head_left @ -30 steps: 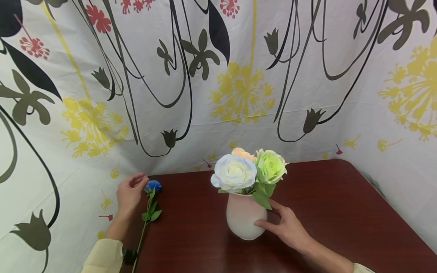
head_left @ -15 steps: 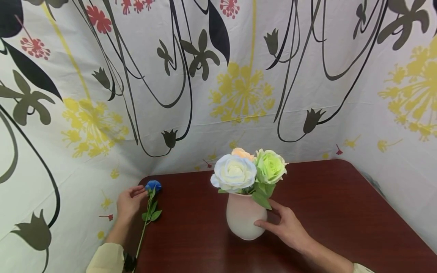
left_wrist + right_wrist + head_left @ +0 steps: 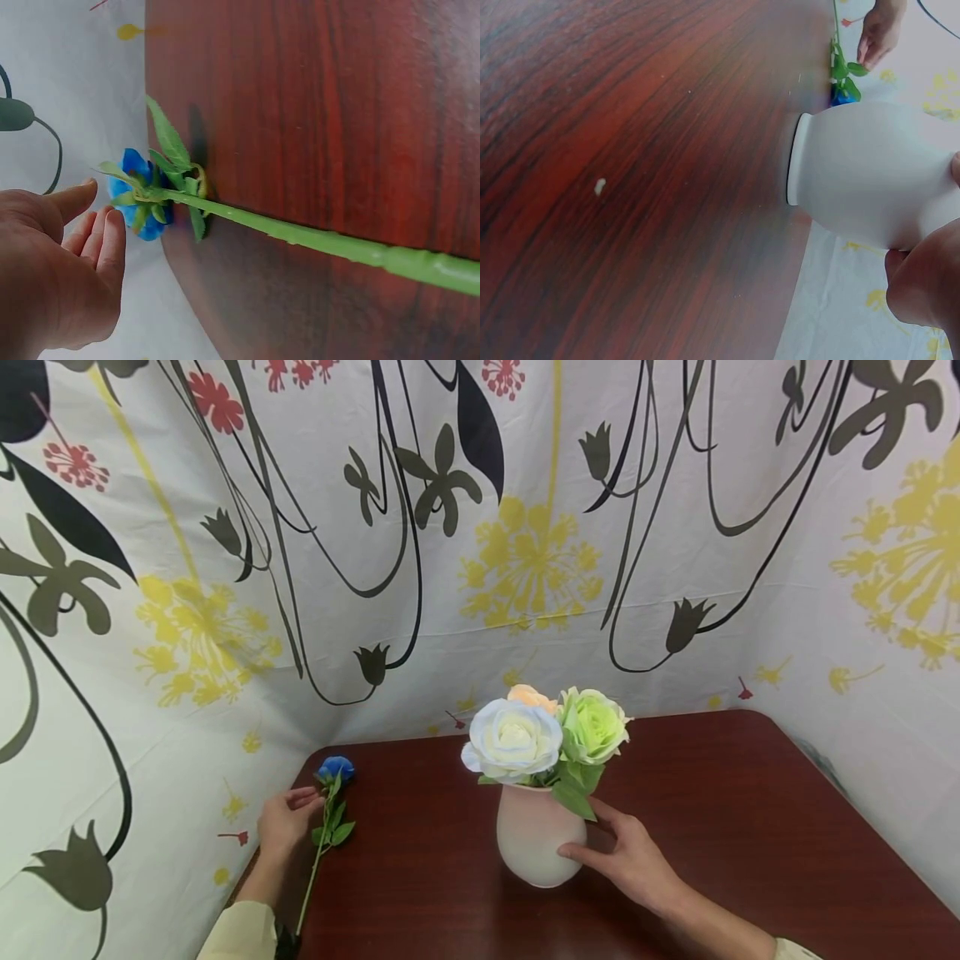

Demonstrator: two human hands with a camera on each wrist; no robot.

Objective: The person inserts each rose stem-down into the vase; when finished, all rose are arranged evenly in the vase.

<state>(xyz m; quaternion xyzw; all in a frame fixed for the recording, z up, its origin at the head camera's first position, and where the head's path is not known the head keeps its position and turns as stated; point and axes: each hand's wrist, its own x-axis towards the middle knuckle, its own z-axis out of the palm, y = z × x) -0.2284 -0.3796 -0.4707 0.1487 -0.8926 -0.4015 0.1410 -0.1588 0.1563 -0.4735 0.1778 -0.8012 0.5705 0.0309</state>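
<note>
A blue artificial rose (image 3: 336, 768) lies along the table's left edge, its green stem running toward me. My left hand (image 3: 283, 822) is beside the stem just below the bloom. In the left wrist view, a gap shows between that hand's thumb and its loosely bent fingers (image 3: 111, 255), with the stem (image 3: 337, 244) outside them. A pale pink-white vase (image 3: 536, 835) stands upright, holding a white-blue rose (image 3: 516, 739), a green rose (image 3: 596, 727) and a peach bloom (image 3: 532, 696). My right hand (image 3: 637, 864) grips the vase's right side, thumb in front; its other fingers are partly hidden.
The dark red-brown wooden table (image 3: 712, 802) has a rounded far corner. A white cloth (image 3: 480, 568) printed with flowers hangs behind it and along both sides. A small pale speck (image 3: 600, 187) is on the tabletop in the right wrist view.
My left hand has slid toward me, from beside the blue bloom to beside the upper stem. The blue rose, the vase and my right hand stay in place.
</note>
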